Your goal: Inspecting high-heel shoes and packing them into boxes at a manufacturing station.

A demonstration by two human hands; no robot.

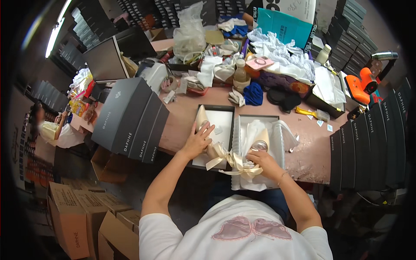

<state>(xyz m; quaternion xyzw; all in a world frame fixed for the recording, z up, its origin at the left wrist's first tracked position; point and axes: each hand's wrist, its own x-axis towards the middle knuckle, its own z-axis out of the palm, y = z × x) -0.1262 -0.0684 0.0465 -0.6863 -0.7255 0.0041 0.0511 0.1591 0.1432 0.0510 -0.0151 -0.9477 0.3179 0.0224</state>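
Shoes in cream, with pale bows, sit mid-picture in the head view: one on the shallow dark tray, the other in the paper-lined box just to its right. The left hand lies over the left shoe, its fingers spread across it; whether they grip, I cannot tell. The right hand is at the right shoe near the bows, fingers bent — their tips are partly hidden, so what they pinch is unclear.

As far as it shows, the box has been opened and lined with white paper; covering the shoes over and closing up look undone.

Both containers stand at the near edge of the desk, the box's near end seeming to reach past it. Grey boxes rise to the left, leaving a narrow strip of desk. More room lies to the right, before the dark boxes. Behind — a blue cloth, a black cloth and a yellow brush limit the reach.
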